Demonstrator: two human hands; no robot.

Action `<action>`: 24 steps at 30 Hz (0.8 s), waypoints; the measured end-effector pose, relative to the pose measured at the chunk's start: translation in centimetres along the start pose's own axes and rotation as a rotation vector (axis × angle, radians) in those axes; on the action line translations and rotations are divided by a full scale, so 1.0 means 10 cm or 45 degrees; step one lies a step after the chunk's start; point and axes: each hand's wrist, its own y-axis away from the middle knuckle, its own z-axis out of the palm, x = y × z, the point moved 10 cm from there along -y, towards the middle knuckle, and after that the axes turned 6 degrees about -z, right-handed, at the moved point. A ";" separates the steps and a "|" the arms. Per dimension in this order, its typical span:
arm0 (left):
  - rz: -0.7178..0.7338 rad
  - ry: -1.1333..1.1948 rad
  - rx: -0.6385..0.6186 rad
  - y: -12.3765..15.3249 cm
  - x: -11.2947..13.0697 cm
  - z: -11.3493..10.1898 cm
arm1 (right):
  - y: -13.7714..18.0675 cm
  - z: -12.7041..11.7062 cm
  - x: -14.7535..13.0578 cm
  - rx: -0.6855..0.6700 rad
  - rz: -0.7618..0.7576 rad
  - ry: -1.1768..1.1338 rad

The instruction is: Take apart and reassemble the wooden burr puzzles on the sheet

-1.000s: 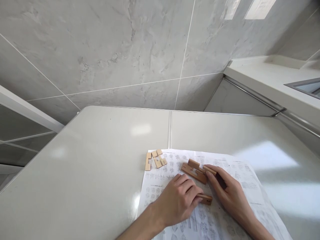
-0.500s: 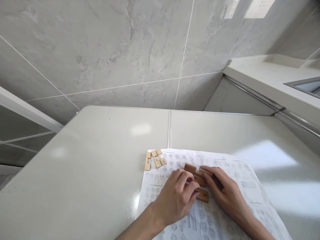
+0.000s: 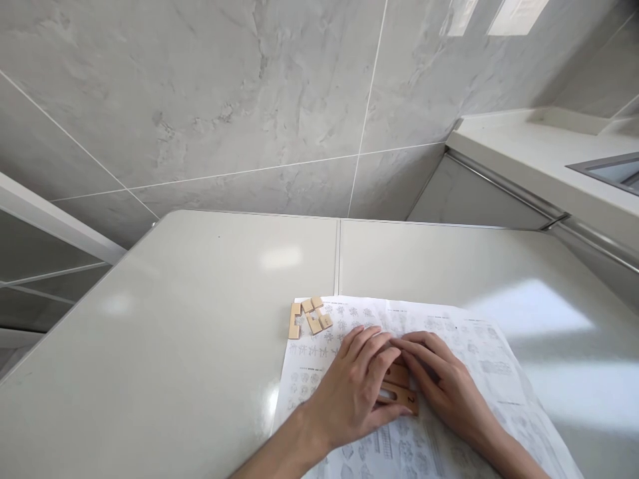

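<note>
Several brown wooden puzzle pieces lie side by side on a printed sheet [image 3: 479,386] under my hands. The nearest, a slotted wooden piece [image 3: 404,396], is marked with a 2. Beyond it another wooden piece [image 3: 398,374] shows a dark mark. My left hand [image 3: 362,382] arches over them, its thumb along the near edge and its fingers curled over the far side. My right hand [image 3: 439,376] presses in from the right, fingertips meeting the left hand's at the far end. What lies beneath the fingertips is hidden.
Lighter notched wooden pieces, one a C-shaped piece [image 3: 294,322] beside a small cluster [image 3: 316,316], lie at the sheet's far left corner. The glossy white table [image 3: 200,332] has a seam down its middle. Grey tiles [image 3: 224,100] lie beyond; a white ledge [image 3: 539,143] is at right.
The wooden pieces have been drawn closer together. My left hand has spread over them, its thumb now at the near edge. The right fingertips have shifted left, and the pale piece there is now hidden.
</note>
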 end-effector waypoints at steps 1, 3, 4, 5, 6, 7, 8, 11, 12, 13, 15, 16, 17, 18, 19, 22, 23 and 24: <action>0.003 0.014 -0.007 0.00 -0.01 0.01 | -0.01 0.00 -0.02 -0.003 -0.010 0.011; -0.004 0.029 -0.022 0.00 -0.02 0.03 | -0.02 0.00 -0.04 -0.003 -0.018 0.025; -0.012 0.027 -0.027 0.00 -0.03 0.04 | -0.02 0.00 -0.05 0.000 -0.015 0.027; -0.021 0.019 -0.028 0.00 -0.04 0.04 | -0.02 0.00 -0.04 0.002 -0.009 0.025; -0.030 0.010 -0.024 0.00 -0.05 0.04 | -0.02 0.00 -0.04 0.004 0.000 0.024; -0.039 0.001 -0.020 0.00 -0.05 0.04 | -0.02 0.00 -0.03 0.007 0.010 0.025; -0.046 -0.006 -0.016 0.00 -0.06 0.03 | -0.02 0.00 -0.01 0.012 0.019 0.027; -0.068 -0.046 -0.013 0.01 -0.08 0.01 | -0.01 0.01 0.02 0.019 0.036 0.037; -0.072 -0.074 -0.020 0.02 -0.09 0.00 | -0.01 0.00 0.03 0.025 0.040 0.044; -0.076 -0.111 -0.027 0.03 -0.10 -0.02 | -0.01 0.00 0.03 0.032 0.046 0.052; -0.096 -0.184 -0.027 0.08 -0.14 -0.09 | 0.00 -0.01 0.05 0.044 0.064 0.072; -0.115 -0.215 -0.016 0.11 -0.17 -0.14 | 0.00 -0.01 0.05 0.049 0.072 0.082; -0.143 -0.236 0.001 0.16 -0.20 -0.20 | 0.00 -0.01 0.06 0.049 0.079 0.089; -0.176 -0.252 0.024 0.21 -0.23 -0.27 | 0.00 -0.01 0.06 0.048 0.082 0.094; -0.196 -0.263 0.048 0.27 -0.26 -0.34 | 0.00 -0.01 0.06 0.047 0.082 0.098; -0.220 -0.294 0.135 0.47 -0.30 -0.55 | 0.01 -0.02 0.05 0.052 0.082 0.114; -0.236 -0.308 0.143 0.53 -0.33 -0.61 | 0.01 -0.02 0.06 0.053 0.085 0.117; -0.244 -0.327 0.151 0.59 -0.35 -0.66 | 0.01 -0.02 0.06 0.053 0.089 0.119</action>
